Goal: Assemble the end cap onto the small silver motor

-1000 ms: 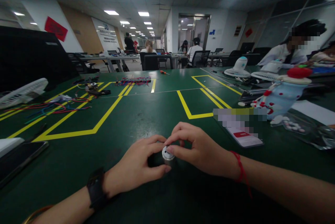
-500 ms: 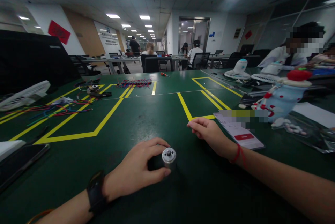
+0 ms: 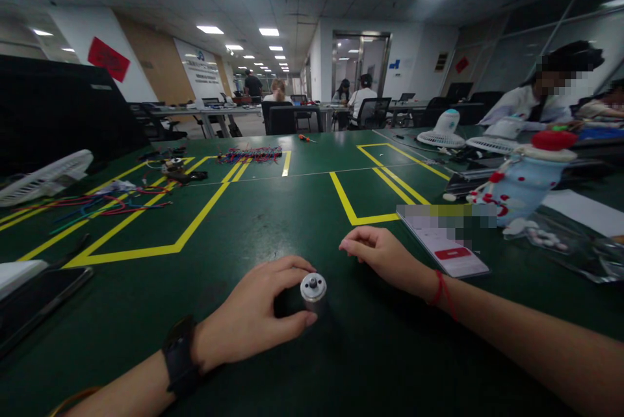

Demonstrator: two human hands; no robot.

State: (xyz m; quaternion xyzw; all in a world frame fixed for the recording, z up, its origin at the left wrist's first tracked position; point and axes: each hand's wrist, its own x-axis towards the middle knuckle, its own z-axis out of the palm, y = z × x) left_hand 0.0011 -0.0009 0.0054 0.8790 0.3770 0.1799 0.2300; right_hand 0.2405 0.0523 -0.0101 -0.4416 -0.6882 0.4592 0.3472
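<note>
A small silvery cylindrical motor point(image 3: 313, 292) stands upright on the dark green table point(image 3: 273, 209), its shaft and round end face pointing up. From the left, my left hand point(image 3: 260, 313) grips it between thumb and fingers, with a black watch on that wrist. My right hand point(image 3: 373, 250) hovers low over the table a little beyond and right of the motor, apart from it. Its thumb and fingers are pinched together, and anything between them is too small or hidden to make out. A phone point(image 3: 446, 241) with a lit screen lies just right of this hand.
Yellow tape lines point(image 3: 131, 254) mark the tabletop. Tangled wires point(image 3: 251, 155) and an orange screwdriver point(image 3: 307, 138) lie farther back. A blue bottle with a red top point(image 3: 529, 176) and white fans point(image 3: 442, 131) stand at right. A dark phone point(image 3: 43, 306) lies at left. Another person leans in at far right.
My right hand has shifted slightly left and nearer to me, its fingers staying pinched. My left hand keeps its grip on the motor, which has hardly moved.
</note>
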